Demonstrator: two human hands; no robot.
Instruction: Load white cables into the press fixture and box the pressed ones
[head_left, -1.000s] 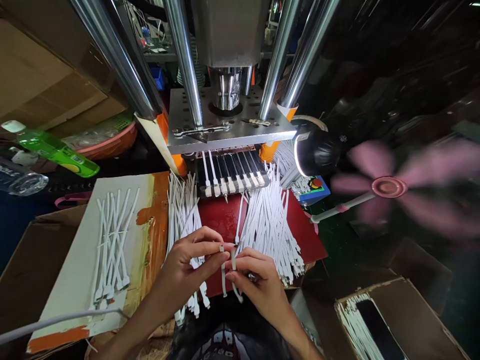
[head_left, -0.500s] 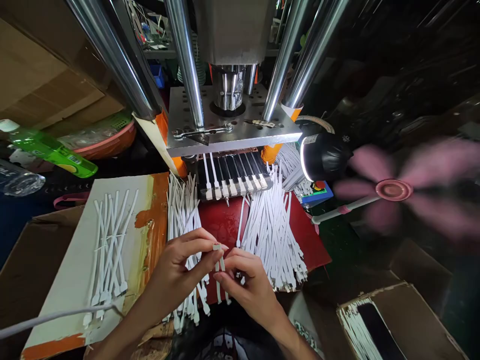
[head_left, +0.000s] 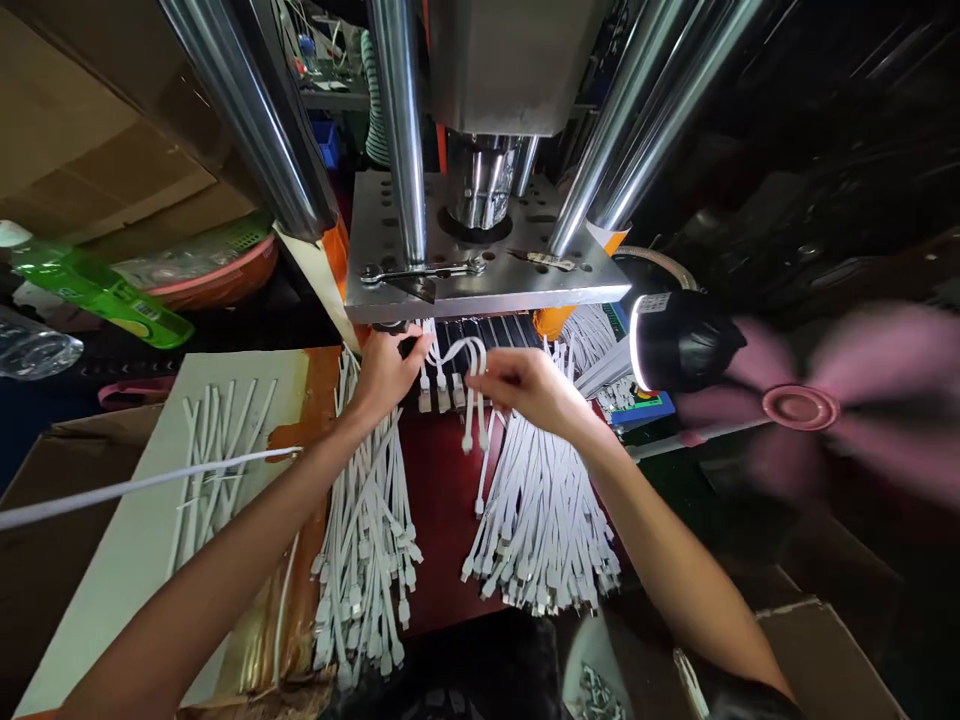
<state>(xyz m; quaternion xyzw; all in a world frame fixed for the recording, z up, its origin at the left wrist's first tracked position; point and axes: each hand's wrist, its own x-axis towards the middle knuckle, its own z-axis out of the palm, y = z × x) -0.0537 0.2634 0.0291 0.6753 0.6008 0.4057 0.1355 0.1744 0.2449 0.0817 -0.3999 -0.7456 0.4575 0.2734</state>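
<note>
Both my hands are up at the black slotted fixture [head_left: 487, 335] under the press's steel plate [head_left: 480, 270]. My left hand [head_left: 386, 370] is closed at the fixture's left end, pinching the end of a short white cable [head_left: 457, 350]. My right hand [head_left: 525, 385] is closed on the same looped cables, whose plug ends hang down below it. Two heaps of white cables lie on the red mat [head_left: 442, 500]: one on the left [head_left: 367, 540], one on the right [head_left: 536, 520].
A white board [head_left: 127, 540] at left carries a few cables [head_left: 210, 450]. A lamp [head_left: 679, 340] and a spinning pink fan [head_left: 802, 405] stand at right. Green bottle [head_left: 90, 290] and cardboard boxes sit at the left; another box [head_left: 810, 650] lower right.
Both hands have moved from the near edge of the mat up to the fixture, carrying the cables with them. The view has shifted closer to the press.
</note>
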